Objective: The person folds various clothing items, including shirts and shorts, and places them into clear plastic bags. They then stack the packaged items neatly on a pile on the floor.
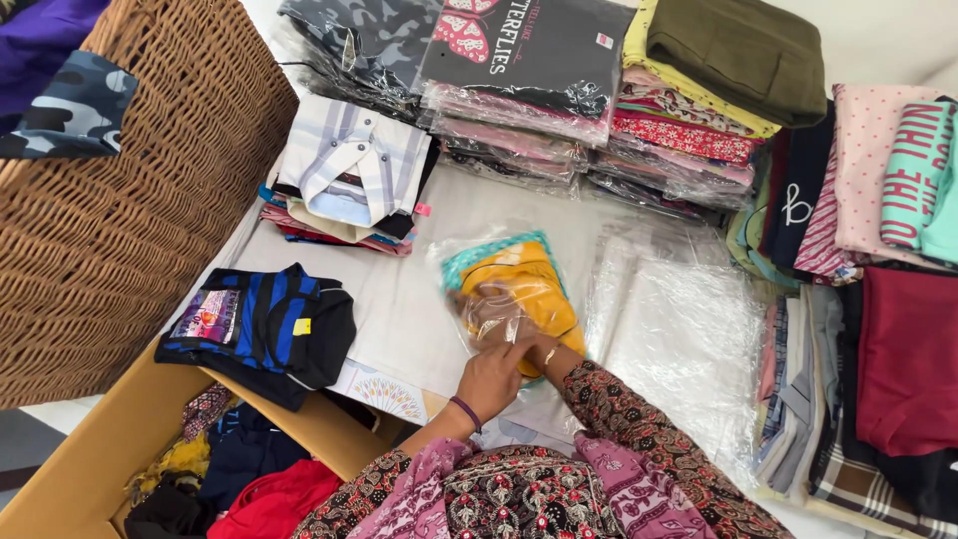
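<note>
Head view: left hand (491,377) fingers together, pressed flat on the near edge of the bagged yellow garment (516,294). Right hand (547,351) sits just beside it on the same edge, mostly hidden by the left; can't tell how its fingers stand. Garment lies mid-table on the white cloth (399,309), inside a clear bag, teal trim at its far edge. Open room: bare cloth to its left, loose plastic sheets (679,329) to its right. Beyond that it's boxed in: striped shirt stack (349,170) and wrapped stacks (529,110) at the far edge, folded piles (858,379) along the right edge, blue-black shirt (264,324) near left, wicker basket (130,200) past it.
</note>
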